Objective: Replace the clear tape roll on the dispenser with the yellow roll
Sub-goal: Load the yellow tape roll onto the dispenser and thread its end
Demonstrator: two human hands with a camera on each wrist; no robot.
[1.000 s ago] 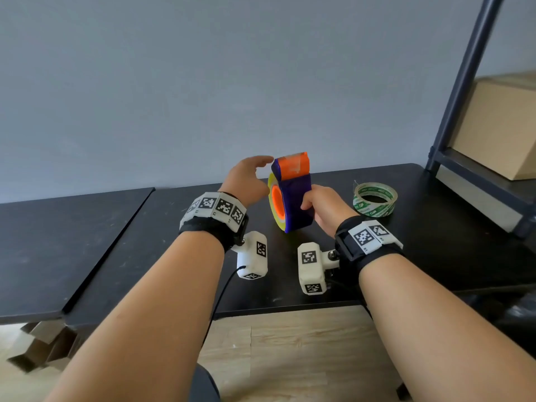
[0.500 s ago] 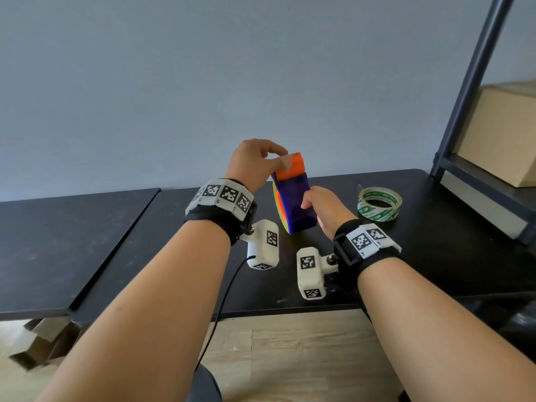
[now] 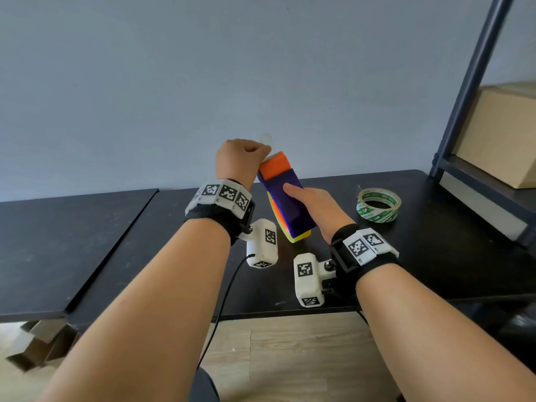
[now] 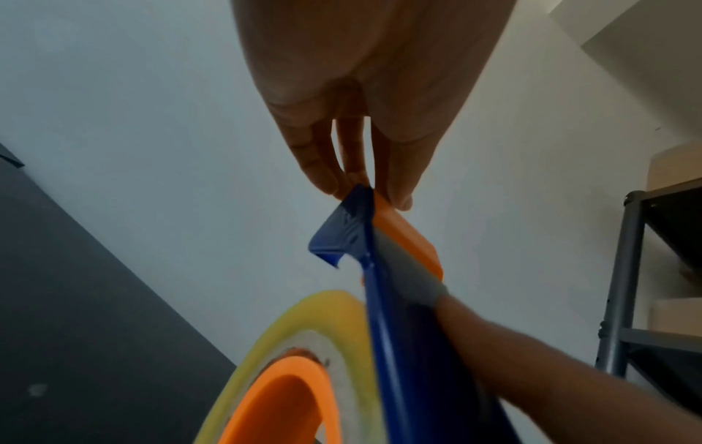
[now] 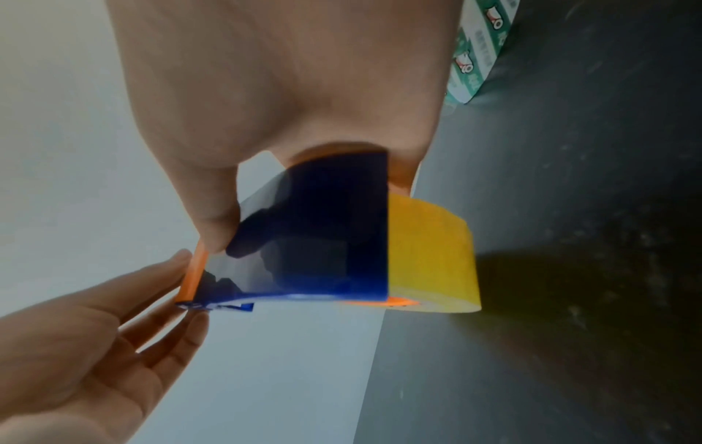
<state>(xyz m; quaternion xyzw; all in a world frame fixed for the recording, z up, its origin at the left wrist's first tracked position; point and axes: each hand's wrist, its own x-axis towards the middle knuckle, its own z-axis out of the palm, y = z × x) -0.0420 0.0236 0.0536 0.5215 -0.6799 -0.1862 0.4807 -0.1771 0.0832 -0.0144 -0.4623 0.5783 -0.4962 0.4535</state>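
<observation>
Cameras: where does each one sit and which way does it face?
Head: above, looking down at the table; both forearms, both hands.
Left wrist: along the left hand to the dispenser tip.
Right wrist: along the right hand gripping the dispenser; left fingers enter.
Shared: all show the yellow roll.

My forearms are bare; each wrist wears a black strap (image 3: pixel 216 216) topped by a white band of black-and-white square markers (image 3: pixel 366 247). A white, marker-tagged camera block (image 3: pixel 307 278) hangs beneath each, a thin black cable (image 3: pixel 223 300) trailing from the left
</observation>
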